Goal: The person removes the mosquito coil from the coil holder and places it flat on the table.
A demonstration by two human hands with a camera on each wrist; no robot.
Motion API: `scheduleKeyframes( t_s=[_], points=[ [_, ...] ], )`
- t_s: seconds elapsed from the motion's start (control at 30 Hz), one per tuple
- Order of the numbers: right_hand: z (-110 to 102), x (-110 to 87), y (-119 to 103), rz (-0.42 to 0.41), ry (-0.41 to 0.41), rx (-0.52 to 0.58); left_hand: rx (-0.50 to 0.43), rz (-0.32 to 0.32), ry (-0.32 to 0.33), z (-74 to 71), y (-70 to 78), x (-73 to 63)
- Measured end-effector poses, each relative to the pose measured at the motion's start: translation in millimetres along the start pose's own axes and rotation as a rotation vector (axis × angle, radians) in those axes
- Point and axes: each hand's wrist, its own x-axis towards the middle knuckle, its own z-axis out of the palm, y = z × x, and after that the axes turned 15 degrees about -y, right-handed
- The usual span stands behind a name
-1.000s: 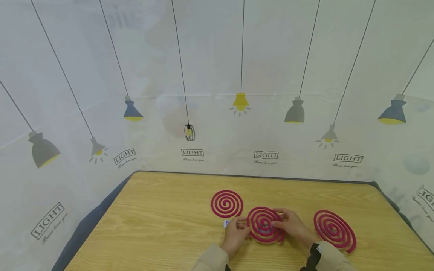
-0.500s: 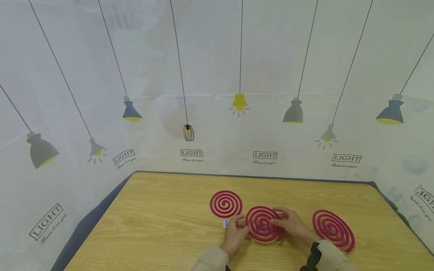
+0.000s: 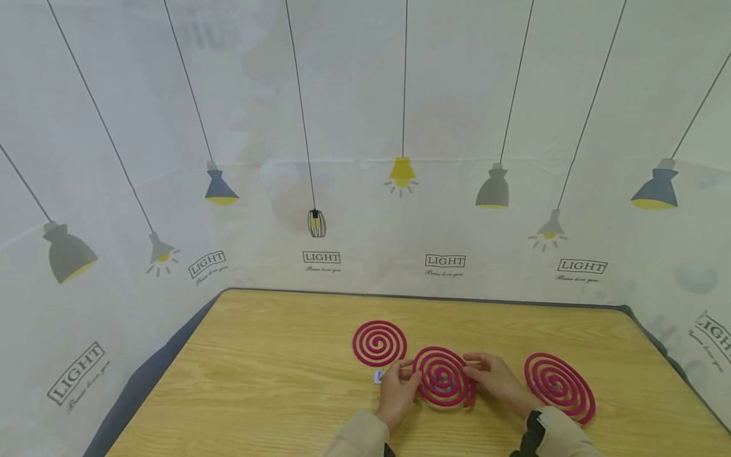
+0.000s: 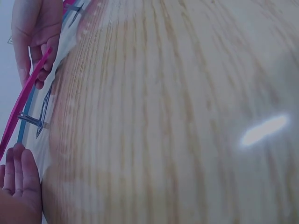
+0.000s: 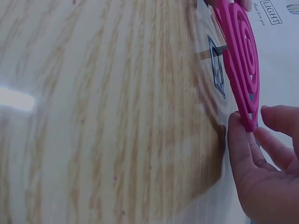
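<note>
Best keep the mosquito coil [image 4: 21,100] level over its metal stand [image 4: 31,120] on the desk [image 3: 274,368], handling it gently, as it could snap. Left hand [image 3: 396,393] and right hand [image 3: 495,377] have fingers lightly clamped on opposite rims; the right thumb sits further outward than before.

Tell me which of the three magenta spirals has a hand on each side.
The middle spiral, with the left hand at one edge and the right hand at the other. Neither the back spiral nor the rightmost spiral lies between the hands.
</note>
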Motion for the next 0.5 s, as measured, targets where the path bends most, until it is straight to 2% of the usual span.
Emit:
scheduleKeyframes(
  t_s=[0.33, 0.5],
  points=[
    [2.5, -3.1, 1.8, -0.004, 0.03, 0.02, 0.009, -0.04, 0.013, 2.1, 2.1, 1.6],
    [1.5, -1.0, 5.0, -0.016, 0.047, 0.02, 0.014, -0.017, 0.025, 3.0, 3.9, 1.3]
  ],
)
